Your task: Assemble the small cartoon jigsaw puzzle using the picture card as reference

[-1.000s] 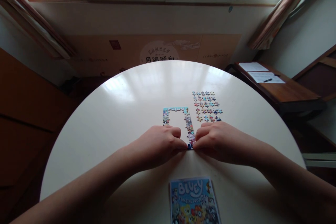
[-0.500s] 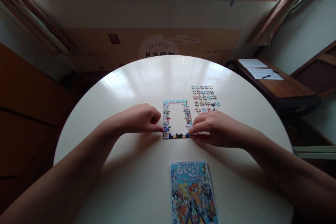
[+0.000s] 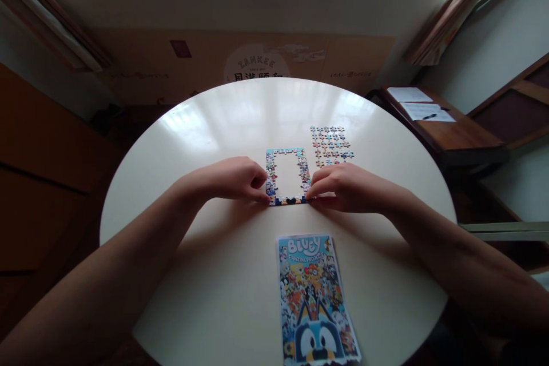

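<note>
A rectangular puzzle border [image 3: 270, 177] with a hollow middle lies on the white round table [image 3: 206, 291]. My left hand [image 3: 242, 178] is at its lower left corner, fingers curled in and the thumb touching the edge. At the lower right corner rests my right hand [image 3: 332, 186], its fingertips on the border; whether they grip a piece cannot be made out. Loose puzzle pieces [image 3: 329, 146] lie in rows beyond my right hand. Nearer to me is a colourful picture sheet [image 3: 317, 297] with "Bluey" printed on top.
A brown side table [image 3: 450, 137] with papers [image 3: 426, 112] and a pen stands at the right. Behind the table, a printed cardboard panel [image 3: 206, 60] runs along the wall below the window.
The view has tilted down, so the table sits higher and more of the picture sheet shows. Both hands remain at the border's lower corners.
</note>
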### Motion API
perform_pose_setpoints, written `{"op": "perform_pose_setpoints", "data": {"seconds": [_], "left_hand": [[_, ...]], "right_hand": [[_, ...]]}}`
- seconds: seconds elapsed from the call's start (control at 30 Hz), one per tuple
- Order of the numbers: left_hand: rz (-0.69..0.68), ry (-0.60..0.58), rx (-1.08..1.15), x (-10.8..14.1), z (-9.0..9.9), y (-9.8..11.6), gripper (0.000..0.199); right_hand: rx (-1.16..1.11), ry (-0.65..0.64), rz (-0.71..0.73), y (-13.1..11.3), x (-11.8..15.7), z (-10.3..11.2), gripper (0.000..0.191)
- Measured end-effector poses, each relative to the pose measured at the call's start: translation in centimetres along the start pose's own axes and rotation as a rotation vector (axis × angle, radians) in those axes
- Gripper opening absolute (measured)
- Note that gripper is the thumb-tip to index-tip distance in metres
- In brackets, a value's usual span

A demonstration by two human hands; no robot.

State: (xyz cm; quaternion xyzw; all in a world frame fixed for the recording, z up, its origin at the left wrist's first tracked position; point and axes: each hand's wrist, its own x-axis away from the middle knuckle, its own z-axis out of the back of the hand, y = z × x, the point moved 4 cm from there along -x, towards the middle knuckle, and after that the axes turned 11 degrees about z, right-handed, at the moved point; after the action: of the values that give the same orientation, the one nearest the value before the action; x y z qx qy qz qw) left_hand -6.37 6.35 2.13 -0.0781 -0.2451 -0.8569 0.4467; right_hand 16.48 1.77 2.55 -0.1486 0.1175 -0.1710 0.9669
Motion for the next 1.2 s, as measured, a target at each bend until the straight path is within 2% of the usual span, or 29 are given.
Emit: {"op": "perform_pose_setpoints", "data": {"seconds": [0.13, 0.2, 0.27, 0.37, 0.47, 0.57, 0.67, 0.8, 0.97, 1.1, 1.2], "left_hand": [[0.011, -0.013, 0.050, -0.2, 0.3, -0.2, 0.045], [0.049, 0.032, 0.068, -0.5, 0.6, -0.9, 0.049], [0.122, 0.152, 0.074, -0.9, 1.1, -2.0, 0.051], [0.220, 0.410, 0.130, -1.4, 1.8, -3.9, 0.048], [0.274, 0.619, 0.196, -1.7, 2.1, -5.4, 0.043], [0.307, 0.790, 0.203, -1.9, 2.2, -6.2, 0.030], [0.307, 0.892, 0.177, -2.0, 2.4, -6.7, 0.015], [0.356, 0.948, 0.183, -2.1, 2.5, -7.9, 0.011], [0.481, 0.994, 0.201, -2.6, 2.3, -10.2, 0.023], [0.589, 0.991, 0.121, -3.1, 1.9, -11.1, 0.030], [0.675, 0.959, 0.059, -3.1, 1.7, -11.3, 0.031]], "right_hand": [[-0.003, 0.003, 0.008, 0.2, 0.2, 0.1, 0.017], [0.006, 0.032, 0.025, 0.3, 0.2, 0.4, 0.017], [0.013, 0.068, 0.038, 0.3, 0.2, 0.7, 0.017], [0.004, 0.092, 0.048, 0.3, 0.2, 0.9, 0.019], [0.010, 0.066, 0.061, 0.3, 0.2, 0.7, 0.020], [0.029, 0.027, 0.060, 0.2, 0.1, 0.2, 0.021], [0.017, 0.007, 0.049, 0.1, 0.1, 0.0, 0.022], [-0.025, 0.031, 0.043, 0.1, 0.1, 0.2, 0.021], [-0.031, 0.202, 0.022, 1.3, 0.6, 1.5, 0.022], [0.053, 0.469, -0.037, 2.7, 1.5, 3.2, 0.022], [0.107, 0.651, -0.091, 3.7, 2.3, 4.2, 0.030]]}}
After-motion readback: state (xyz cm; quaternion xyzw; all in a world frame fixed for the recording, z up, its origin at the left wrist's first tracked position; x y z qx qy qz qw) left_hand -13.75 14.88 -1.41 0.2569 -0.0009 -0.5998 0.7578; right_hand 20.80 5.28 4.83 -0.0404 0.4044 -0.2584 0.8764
